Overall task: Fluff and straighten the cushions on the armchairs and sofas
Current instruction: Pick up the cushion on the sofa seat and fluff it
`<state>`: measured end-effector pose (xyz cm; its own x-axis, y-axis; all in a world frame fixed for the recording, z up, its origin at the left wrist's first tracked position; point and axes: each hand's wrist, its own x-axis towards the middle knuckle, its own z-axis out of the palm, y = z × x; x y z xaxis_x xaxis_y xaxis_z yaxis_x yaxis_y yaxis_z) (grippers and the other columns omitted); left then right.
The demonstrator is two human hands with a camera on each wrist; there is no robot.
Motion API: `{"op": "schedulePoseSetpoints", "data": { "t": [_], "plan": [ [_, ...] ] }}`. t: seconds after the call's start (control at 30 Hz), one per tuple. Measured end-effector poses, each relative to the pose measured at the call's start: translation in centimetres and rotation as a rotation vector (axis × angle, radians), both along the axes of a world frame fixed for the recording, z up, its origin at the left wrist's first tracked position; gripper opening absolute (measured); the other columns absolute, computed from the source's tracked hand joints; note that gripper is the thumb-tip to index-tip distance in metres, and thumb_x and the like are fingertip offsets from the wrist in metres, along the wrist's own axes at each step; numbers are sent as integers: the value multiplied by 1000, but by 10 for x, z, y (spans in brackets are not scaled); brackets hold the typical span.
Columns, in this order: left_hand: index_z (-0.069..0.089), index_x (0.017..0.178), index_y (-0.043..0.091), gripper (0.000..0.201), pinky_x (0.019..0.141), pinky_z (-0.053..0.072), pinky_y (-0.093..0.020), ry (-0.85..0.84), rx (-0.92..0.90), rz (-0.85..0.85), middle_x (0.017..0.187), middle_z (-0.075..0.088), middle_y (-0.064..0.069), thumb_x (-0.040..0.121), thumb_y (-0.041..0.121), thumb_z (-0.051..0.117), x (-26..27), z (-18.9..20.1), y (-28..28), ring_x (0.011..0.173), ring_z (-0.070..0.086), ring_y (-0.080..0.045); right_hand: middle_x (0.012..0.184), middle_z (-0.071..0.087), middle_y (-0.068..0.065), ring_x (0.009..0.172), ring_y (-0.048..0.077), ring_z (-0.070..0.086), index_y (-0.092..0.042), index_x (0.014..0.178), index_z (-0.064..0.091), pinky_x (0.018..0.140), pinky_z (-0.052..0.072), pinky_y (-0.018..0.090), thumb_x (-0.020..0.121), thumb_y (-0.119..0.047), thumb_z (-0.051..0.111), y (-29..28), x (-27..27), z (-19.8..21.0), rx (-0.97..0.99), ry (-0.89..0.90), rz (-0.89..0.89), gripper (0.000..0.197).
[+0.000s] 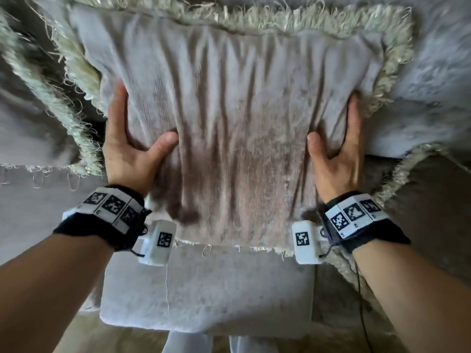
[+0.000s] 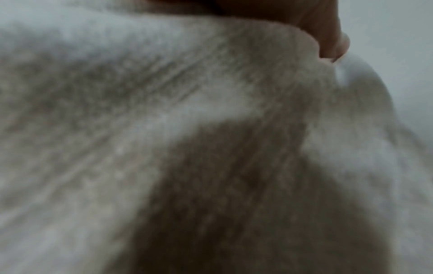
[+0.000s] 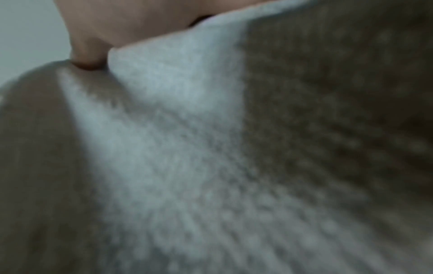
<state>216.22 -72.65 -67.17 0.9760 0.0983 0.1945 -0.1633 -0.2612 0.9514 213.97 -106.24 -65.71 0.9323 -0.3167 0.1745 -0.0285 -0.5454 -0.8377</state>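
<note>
A square grey-beige cushion point(image 1: 239, 128) with a pale fringed border fills the middle of the head view, its cloth creased in long vertical folds. My left hand point(image 1: 132, 141) grips its left side, thumb pressed into the front, fingers hidden behind. On the opposite side my right hand point(image 1: 336, 146) grips it the same way. Both wrist views are blurred and filled with the cushion's cloth point(image 2: 164, 129) point(image 3: 187, 148), with one fingertip point(image 2: 335, 44) point(image 3: 86, 57) pressing into it in each.
A second fringed cushion point(image 1: 33, 105) lies at the left and a third point(image 1: 430, 205) at the lower right. Grey sofa upholstery point(image 1: 433, 85) rises behind them. The seat cushion point(image 1: 209, 296) is below my wrists, and floor shows at the bottom.
</note>
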Motion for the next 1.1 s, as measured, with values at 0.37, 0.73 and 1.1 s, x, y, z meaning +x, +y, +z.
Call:
{"op": "schedulePoseSetpoints", "data": {
  "t": [0.37,0.73,1.1],
  "plan": [
    [18,153,-12,114,121,25,-59,-315,89,29,156,33,-32,84,62,70,68,-14,-10,149,33,-42,160,17,9,152,23,18,8,154,18,124,18,35,90,-72,47,1,57,-16,-79,-353,13,106],
    [17,158,0,108,120,28,-57,-219,132,89,156,30,-27,86,63,67,78,-39,-12,147,34,-36,159,22,4,147,-3,18,-12,158,16,119,20,20,87,-78,44,-5,61,-38,-87,-272,-77,102],
    [46,139,0,67,110,37,-54,-24,678,290,143,34,-33,82,31,65,38,65,-43,132,38,-48,132,56,11,122,30,53,-22,140,54,99,46,55,91,-71,44,-17,13,62,-374,123,-98,71]
  ]
}}
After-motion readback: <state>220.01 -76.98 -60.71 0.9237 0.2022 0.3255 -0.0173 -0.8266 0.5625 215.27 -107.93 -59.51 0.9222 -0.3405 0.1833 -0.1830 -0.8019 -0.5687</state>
